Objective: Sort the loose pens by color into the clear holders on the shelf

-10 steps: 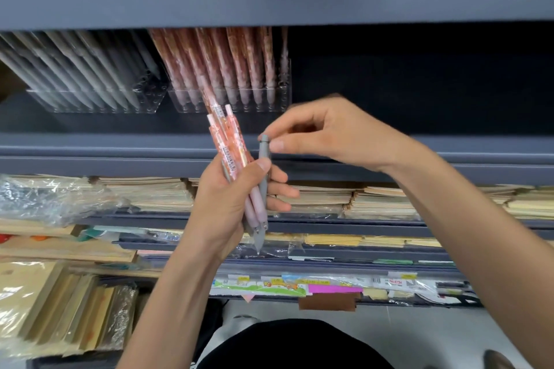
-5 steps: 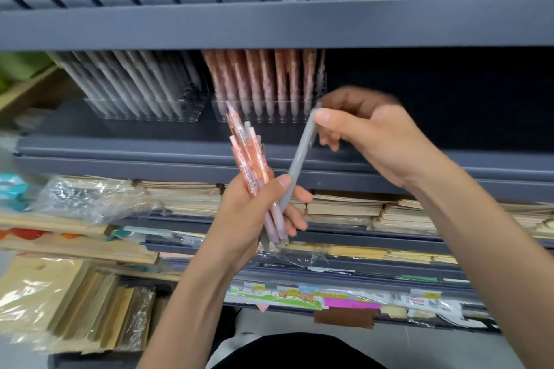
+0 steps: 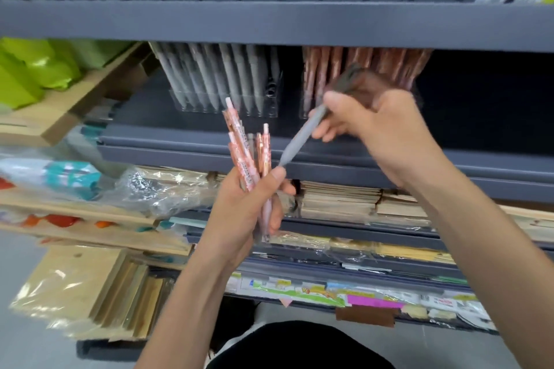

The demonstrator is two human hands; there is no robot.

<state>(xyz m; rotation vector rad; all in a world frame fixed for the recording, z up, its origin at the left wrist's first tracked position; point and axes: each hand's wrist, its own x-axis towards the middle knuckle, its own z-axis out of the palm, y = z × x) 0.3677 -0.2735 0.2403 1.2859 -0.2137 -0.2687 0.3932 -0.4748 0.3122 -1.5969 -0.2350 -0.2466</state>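
Two hands meet before us. Our left hand (image 3: 245,219) grips a bundle of orange patterned pens (image 3: 239,144), ends pointing up, thumb pressed across them. Our right hand (image 3: 386,129) pinches a single grey pen (image 3: 299,138) near its upper end. The pen slants down to the left, its lower end just beside the left thumb. Behind, on the dark grey shelf (image 3: 180,141), stand two clear holders: the left holder (image 3: 224,106) filled with grey pens, and the right holder (image 3: 307,108) with orange ones, partly hidden by our right hand.
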